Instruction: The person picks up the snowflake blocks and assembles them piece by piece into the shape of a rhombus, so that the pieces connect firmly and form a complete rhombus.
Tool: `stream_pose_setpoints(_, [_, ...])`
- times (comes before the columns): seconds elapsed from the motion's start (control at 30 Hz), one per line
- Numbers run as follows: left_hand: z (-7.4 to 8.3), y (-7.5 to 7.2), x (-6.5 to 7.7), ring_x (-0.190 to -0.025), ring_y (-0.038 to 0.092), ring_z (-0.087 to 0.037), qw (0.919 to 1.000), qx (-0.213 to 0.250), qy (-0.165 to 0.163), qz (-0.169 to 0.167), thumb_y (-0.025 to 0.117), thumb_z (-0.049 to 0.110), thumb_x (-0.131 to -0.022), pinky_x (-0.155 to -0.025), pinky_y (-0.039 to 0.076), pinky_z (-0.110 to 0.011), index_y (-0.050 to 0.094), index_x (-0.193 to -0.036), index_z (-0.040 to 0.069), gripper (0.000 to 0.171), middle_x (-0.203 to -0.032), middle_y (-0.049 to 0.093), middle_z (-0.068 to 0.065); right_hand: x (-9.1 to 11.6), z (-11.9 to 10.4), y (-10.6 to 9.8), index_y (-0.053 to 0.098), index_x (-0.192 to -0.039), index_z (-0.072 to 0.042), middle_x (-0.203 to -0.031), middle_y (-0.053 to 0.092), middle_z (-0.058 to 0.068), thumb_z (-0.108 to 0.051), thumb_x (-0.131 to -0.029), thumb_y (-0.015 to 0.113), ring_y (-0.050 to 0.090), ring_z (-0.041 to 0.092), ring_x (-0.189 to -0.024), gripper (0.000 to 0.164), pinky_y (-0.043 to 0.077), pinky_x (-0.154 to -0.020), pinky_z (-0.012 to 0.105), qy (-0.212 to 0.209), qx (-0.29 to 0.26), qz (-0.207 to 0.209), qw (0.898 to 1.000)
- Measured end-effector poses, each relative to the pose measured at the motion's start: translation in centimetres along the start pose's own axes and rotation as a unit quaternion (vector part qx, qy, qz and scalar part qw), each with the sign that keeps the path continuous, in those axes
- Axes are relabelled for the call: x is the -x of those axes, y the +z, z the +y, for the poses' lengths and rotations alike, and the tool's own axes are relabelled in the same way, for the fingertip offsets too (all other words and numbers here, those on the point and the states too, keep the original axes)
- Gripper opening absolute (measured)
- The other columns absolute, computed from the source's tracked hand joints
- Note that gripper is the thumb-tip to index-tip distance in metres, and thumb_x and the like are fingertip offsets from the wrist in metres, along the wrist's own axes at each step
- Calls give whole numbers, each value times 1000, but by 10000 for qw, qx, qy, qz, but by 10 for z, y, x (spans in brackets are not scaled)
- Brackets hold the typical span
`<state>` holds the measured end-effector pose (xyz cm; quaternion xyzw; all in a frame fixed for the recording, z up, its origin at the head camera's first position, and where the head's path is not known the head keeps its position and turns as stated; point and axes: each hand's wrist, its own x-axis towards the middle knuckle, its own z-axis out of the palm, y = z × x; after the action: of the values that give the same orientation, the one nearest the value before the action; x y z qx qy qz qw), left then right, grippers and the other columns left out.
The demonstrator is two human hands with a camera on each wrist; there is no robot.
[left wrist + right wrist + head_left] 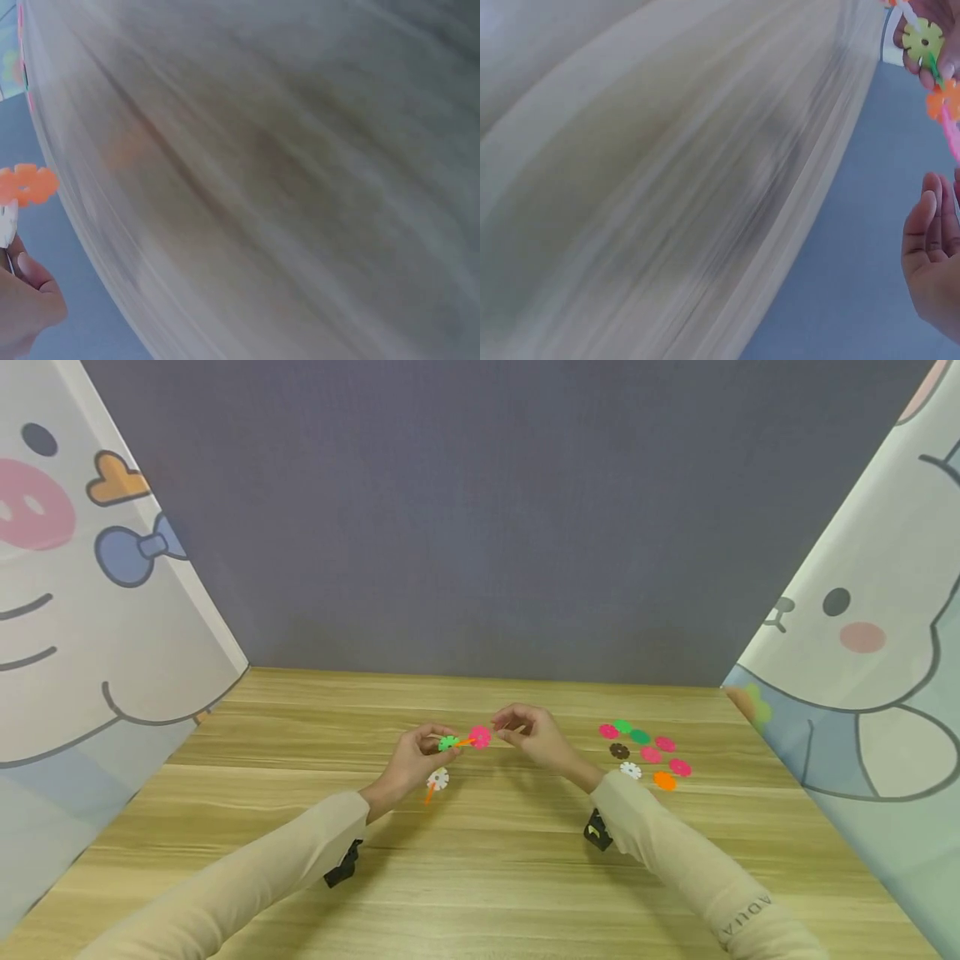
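Observation:
My left hand point(416, 756) pinches a chain of slotted plastic snowflake discs near its green disc point(448, 742). An orange disc point(465, 742), seen edge-on, joins that green one to a pink disc point(481, 737) at the right end. Below the left fingers hangs a white disc point(437, 778) with another orange disc point(430, 794) slotted into it, seen large in the left wrist view. My right hand point(536, 739) is just right of the pink disc, fingers loosely bent and holding nothing. In the right wrist view, a yellow-green disc point(924, 43) also shows in the chain.
Several loose discs lie on the wooden table point(465, 877) at the right: pink, green, a brown disc point(618, 751), a white one point(631, 769) and an orange disc point(664, 780). A grey panel point(480, 527) stands behind, with cartoon-printed panels at both sides.

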<state>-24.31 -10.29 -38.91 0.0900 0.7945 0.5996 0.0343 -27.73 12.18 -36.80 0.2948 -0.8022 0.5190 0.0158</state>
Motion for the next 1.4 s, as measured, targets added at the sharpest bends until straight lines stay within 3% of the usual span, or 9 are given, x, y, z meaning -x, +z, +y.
stream_pose_setpoints(0.1, [0, -1, 1, -61, 56, -14, 9999, 61, -26, 76, 66, 9, -83, -48, 38, -17, 56, -112, 2, 31, -100, 67, -20, 5, 6, -10, 63, -99, 0, -96, 63, 21, 1, -84, 60, 61, 25, -83, 15, 50, -63, 24, 24, 282, -3, 9996])
stream_pose_setpoints(0.17, [0, -1, 2, -74, 61, -21, 9999, 61, -35, 121, 66, 9, -83, -55, 43, -19, 57, -111, 3, 30, -101, 67, -19, 10, 9, -18, 62, -99, 1, -97, 63, 23, 1, -84, 60, 60, 25, -83, 15, 50, -62, 23, 43, 413, -46, 9991])
stream_pose_setpoints(0.23, [0, -2, 3, -82, 61, -24, 9998, 33, -53, 172, 66, 10, -83, -62, 47, -21, 57, -111, 4, 30, -101, 68, -17, 16, 13, -26, 62, -98, 3, -96, 62, 24, 2, -84, 60, 60, 26, -83, 14, 49, -62, 23, 84, 563, -87, 9983])
stream_pose_setpoints(0.5, [-2, -3, 3, -88, 58, -16, 9993, -67, -146, 333, 67, 13, -82, -82, 48, -31, 58, -113, 8, 32, -103, 67, -9, 44, 25, -57, 61, -103, 3, -102, 63, 19, -1, -85, 59, 59, 29, -91, 18, 48, -69, 29, 560, 1199, -281, 9908])
stream_pose_setpoints(0.73, [6, -3, 6, -105, 52, -23, 9997, -46, -167, 177, 66, 9, -83, -96, 40, -40, 57, -117, 7, 36, -116, 60, -12, 66, 45, -79, 61, -100, 6, -99, 63, 21, 5, -82, 60, 60, 29, -87, 18, 51, -65, 25, 480, 1282, -147, 9905])
stream_pose_setpoints(0.9, [27, -3, 18, -109, 50, -26, 9997, -105, -185, 107, 65, 7, -83, -98, 39, -41, 56, -119, 2, 37, -121, 57, -13, 83, 54, -93, 60, -97, 10, -95, 61, 24, 7, -81, 61, 60, 27, -83, 16, 52, -66, 22, 472, 1174, -310, 9915])
stream_pose_setpoints(1.07, [39, -4, 25, -106, 54, -25, 9997, -128, -186, 127, 63, 7, -85, -94, 43, -36, 54, -121, 1, 38, -120, 58, -16, 99, 57, -106, 62, -93, 6, -89, 64, 19, 6, -79, 63, 61, 20, -78, 13, 51, -63, 21, 402, 1513, -481, 9865])
stream_pose_setpoints(1.2, [35, -6, 22, -105, 54, -26, 9998, -51, -135, 104, 62, 6, -85, -89, 45, -32, 54, -121, 1, 38, -121, 58, -17, 108, 59, -116, 62, -91, 6, -89, 64, 20, 6, -77, 65, 61, 23, -76, 14, 51, -63, 22, 241, 1712, -625, 9830])
stream_pose_setpoints(1.4, [11, -6, 8, -107, 55, -28, 9999, 95, -54, 98, 62, 5, -85, -89, 47, -33, 53, -122, 4, 38, -123, 58, -14, 120, 61, -127, 60, -92, 7, -90, 60, 18, 3, -76, 68, 59, 19, -76, 18, 51, -64, 22, 276, 1776, -822, 9803])
